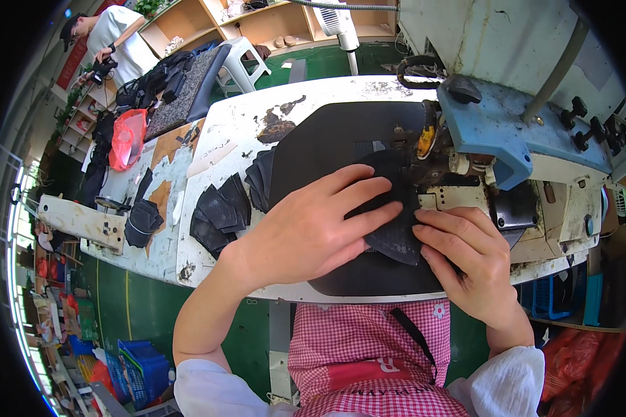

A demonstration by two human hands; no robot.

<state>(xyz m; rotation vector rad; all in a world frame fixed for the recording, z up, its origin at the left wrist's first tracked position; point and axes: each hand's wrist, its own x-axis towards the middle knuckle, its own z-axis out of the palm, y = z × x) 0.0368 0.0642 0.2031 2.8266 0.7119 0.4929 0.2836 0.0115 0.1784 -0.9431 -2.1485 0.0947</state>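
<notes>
A thin black curved piece of sheet material [399, 240] lies under the working end of a sewing-type machine [459, 163]. My left hand [320, 226] rests over it from the left, fingers spread and fingertips on its surface. At the piece's right edge my right hand [469, 254] has its fingers drawn together with the thumb, pinching the edge. Beneath both is a smooth black work plate [327, 146] with cut corners. The upper part of the piece runs in beside the machine's foot, where its end is hidden.
Stacks of similar black pieces [219, 212] lie left of the plate on the stained white table [215, 139]. The blue machine arm [494, 128] overhangs the right side. Further off are a white stool [242, 68], a fan [337, 24], a red bag [128, 139] and a standing person [122, 42].
</notes>
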